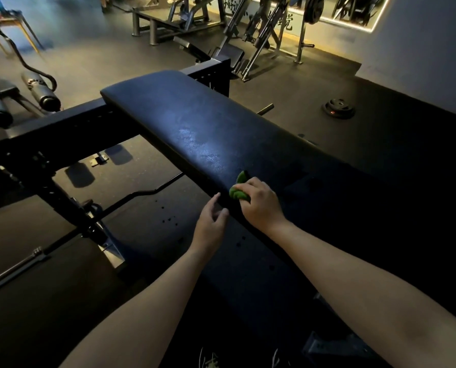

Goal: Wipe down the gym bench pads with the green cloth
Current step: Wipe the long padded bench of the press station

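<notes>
A long black bench pad [184, 123] runs from the upper left down to the lower right, with a damp sheen near its middle. My right hand [261, 205] grips a bunched green cloth [238, 188] and presses it on the pad's near edge. My left hand [211, 221] hovers just left of it beside the pad's side, fingers loosely curled, holding nothing. A second darker pad section [354, 197] continues to the right in shadow.
The bench's black steel frame [62, 128] crosses at the left, with roller pads [41, 94] behind it. A barbell [142, 193] lies on the floor below. A weight plate [338, 108] rests on the floor at the right. Other machines [261, 27] stand at the back.
</notes>
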